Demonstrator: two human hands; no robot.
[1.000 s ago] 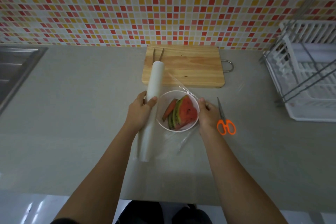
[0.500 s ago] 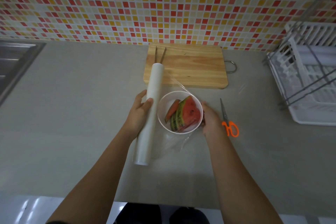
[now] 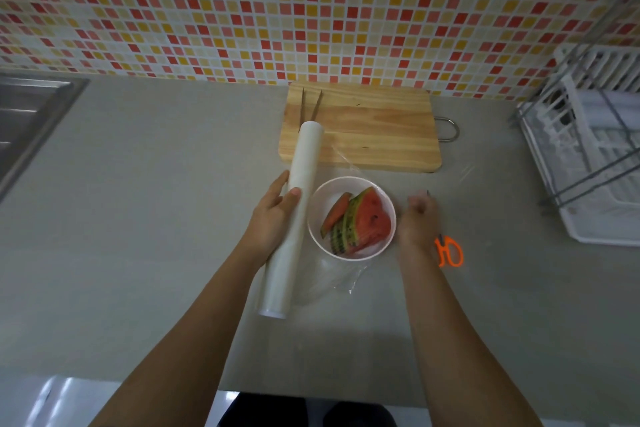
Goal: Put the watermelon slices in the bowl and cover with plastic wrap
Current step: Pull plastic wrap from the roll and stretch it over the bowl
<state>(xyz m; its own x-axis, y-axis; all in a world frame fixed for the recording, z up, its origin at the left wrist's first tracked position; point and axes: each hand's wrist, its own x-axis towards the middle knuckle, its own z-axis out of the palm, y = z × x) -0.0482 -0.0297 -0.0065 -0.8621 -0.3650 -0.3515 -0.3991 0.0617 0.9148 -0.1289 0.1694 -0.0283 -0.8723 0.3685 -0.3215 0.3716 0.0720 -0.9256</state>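
Note:
A white bowl (image 3: 349,185) sits on the grey counter and holds several watermelon slices (image 3: 363,222). To its left lies a long white roll of plastic wrap (image 3: 294,215), with my left hand (image 3: 273,218) shut on its middle. A clear sheet of wrap (image 3: 337,279) runs from the roll over and around the bowl, crumpled near the bowl's front. My right hand (image 3: 417,220) is blurred, just right of the bowl and over the scissors' blades; whether it holds the film is unclear.
Orange-handled scissors (image 3: 449,251) lie right of the bowl. A wooden cutting board (image 3: 374,128) with two thin sticks on it lies behind. A white dish rack (image 3: 595,163) stands at the right, a steel sink (image 3: 24,121) at the left.
My right hand has left the bowl's right rim and moved slightly right, toward the scissors. The left hand stays on the roll.

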